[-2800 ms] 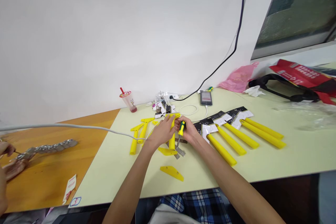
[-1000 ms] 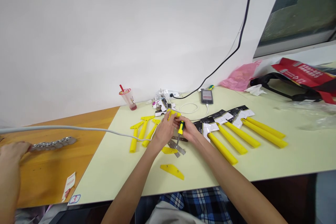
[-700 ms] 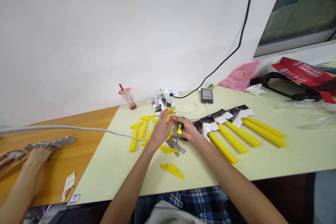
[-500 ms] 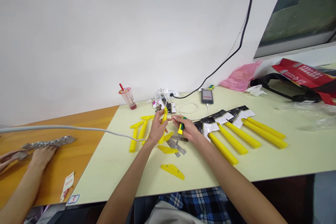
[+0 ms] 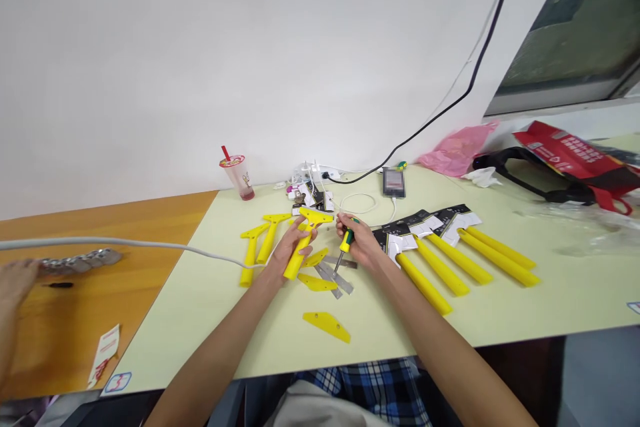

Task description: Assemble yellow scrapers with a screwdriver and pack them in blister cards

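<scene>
My left hand (image 5: 286,248) is wrapped round a yellow scraper handle (image 5: 299,252), its wide head tilted up and to the right. In my right hand (image 5: 361,240) is a green-and-yellow screwdriver (image 5: 347,237), shaft pointing down toward the table. The right fingertips are pinched near the scraper head; whether they hold something small I cannot make out. Below the hands lie metal blades (image 5: 342,283) and a yellow cover plate (image 5: 318,283). Another yellow plate (image 5: 327,325) with two holes lies closer to me. More yellow scraper handles (image 5: 251,255) rest to the left.
Several yellow scrapers with black-and-white card sleeves (image 5: 431,280) lie at right. Behind are a power strip (image 5: 313,173), a small screen device (image 5: 394,182) and a drink cup (image 5: 239,177). A grey cable (image 5: 150,245) crosses at left, near a co-worker's hand (image 5: 19,278) and metal parts.
My left hand has turned the scraper handle, so its head now faces up and its grip points down-left. My right fingers have drawn slightly away. The co-worker's hands have moved left.
</scene>
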